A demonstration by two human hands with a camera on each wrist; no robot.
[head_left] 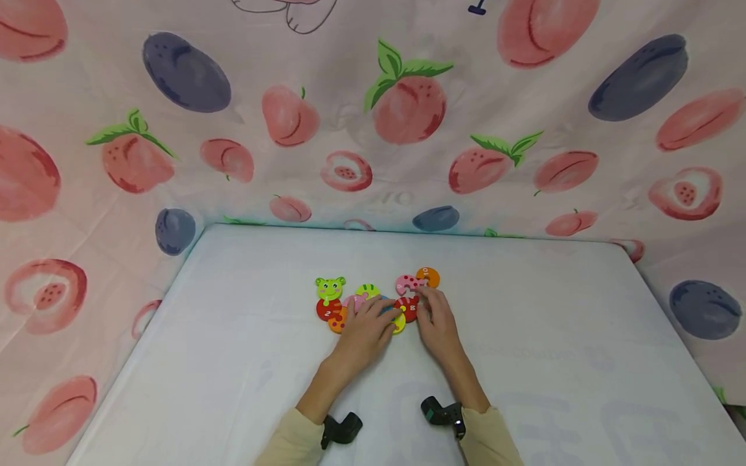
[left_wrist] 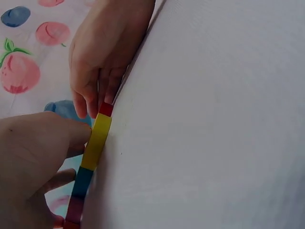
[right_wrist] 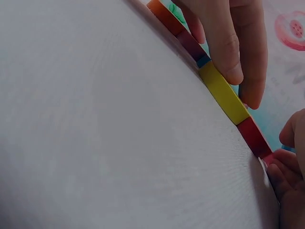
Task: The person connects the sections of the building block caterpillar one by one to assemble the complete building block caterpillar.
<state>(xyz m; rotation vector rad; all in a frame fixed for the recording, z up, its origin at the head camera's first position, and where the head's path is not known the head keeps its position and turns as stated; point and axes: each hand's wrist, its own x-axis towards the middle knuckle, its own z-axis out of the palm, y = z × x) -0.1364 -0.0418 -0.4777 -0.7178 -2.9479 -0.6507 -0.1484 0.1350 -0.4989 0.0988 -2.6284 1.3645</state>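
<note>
A numbered wooden caterpillar puzzle lies in a winding row in the head view. It begins on the left with a green smiling head piece (head_left: 330, 289), a red piece marked 2 (head_left: 326, 310) and an orange piece (head_left: 337, 321). My left hand (head_left: 366, 328) rests over the middle pieces, partly hiding a blue one; its fingers touch the yellow piece (right_wrist: 224, 93). My right hand (head_left: 438, 321) has its fingertips right at the red piece marked 8 (head_left: 410, 309) and the pink spotted piece (head_left: 408, 283). Beyond that sits an orange piece marked 10 (head_left: 429, 277).
The pieces lie on a table with a white cover (head_left: 553, 362). Behind it and along the sides hangs a cloth printed with fruit (head_left: 344, 123). Black wrist cameras, left (head_left: 342, 429) and right (head_left: 441, 412), sit by the beige sleeves.
</note>
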